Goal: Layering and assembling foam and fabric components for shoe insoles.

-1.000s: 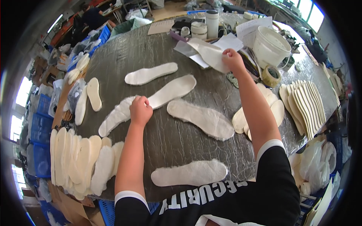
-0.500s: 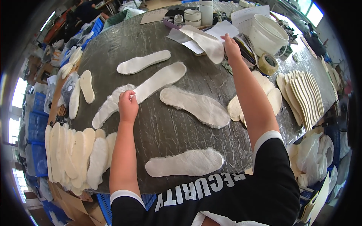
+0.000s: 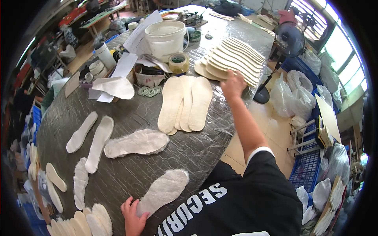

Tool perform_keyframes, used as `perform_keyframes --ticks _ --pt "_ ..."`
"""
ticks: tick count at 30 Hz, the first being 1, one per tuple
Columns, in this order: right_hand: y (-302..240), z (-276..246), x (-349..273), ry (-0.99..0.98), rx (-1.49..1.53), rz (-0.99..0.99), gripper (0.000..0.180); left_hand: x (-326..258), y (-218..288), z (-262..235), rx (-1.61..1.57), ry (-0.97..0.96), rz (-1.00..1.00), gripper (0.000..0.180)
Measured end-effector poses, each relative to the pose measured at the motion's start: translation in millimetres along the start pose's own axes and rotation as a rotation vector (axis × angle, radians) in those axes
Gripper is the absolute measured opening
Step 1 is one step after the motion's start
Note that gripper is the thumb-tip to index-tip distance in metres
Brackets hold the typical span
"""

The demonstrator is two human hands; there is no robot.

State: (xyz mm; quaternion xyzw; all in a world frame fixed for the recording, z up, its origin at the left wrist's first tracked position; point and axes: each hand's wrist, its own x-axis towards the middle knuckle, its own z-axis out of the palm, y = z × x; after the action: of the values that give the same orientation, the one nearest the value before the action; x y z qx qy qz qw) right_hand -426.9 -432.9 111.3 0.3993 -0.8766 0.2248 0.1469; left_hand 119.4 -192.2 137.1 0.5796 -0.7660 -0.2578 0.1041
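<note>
My left hand [image 3: 133, 217], fingers apart, touches the near end of a white furry insole [image 3: 165, 191] lying flat close to the table's front edge. My right hand [image 3: 234, 85] reaches to the near edge of a fanned stack of cream insoles [image 3: 232, 59], its fingers stretched onto the lowest ones. Left of that stack, several cream insoles [image 3: 200, 104] lie overlapped. Another furry insole [image 3: 136, 144] rests mid-table, with slimmer white insoles [image 3: 99, 143] to its left. A white insole [image 3: 114, 87] leans on papers by the tool box.
A white bucket [image 3: 165, 41], a tape roll [image 3: 178, 63] and a white bottle [image 3: 105, 56] stand at the back. More insoles [image 3: 84, 222] are piled at the front left. Beyond the table's right edge are a black fan [image 3: 289, 41], plastic bags and blue crates [image 3: 305, 169].
The view has swung to the right. My right hand has moved from beside the leaning insole to the fanned stack. My left hand has left the middle insoles for the front furry insole.
</note>
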Motion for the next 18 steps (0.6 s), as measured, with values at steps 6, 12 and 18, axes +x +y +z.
perform_keyframes --ticks 6,12,18 --pt "132.6 9.7 37.1 -0.220 0.002 -0.009 0.050 5.0 -16.5 17.5 -0.238 0.407 -0.118 0.033" --pt "70.5 -34.2 -17.7 0.168 -0.112 -0.491 0.042 36.8 34.4 6.0 -0.142 0.382 0.009 0.026" --pt "-24.8 -58.3 -108.6 -0.542 0.339 -1.007 0.053 125.0 117.5 30.2 -0.043 0.205 0.435 0.026"
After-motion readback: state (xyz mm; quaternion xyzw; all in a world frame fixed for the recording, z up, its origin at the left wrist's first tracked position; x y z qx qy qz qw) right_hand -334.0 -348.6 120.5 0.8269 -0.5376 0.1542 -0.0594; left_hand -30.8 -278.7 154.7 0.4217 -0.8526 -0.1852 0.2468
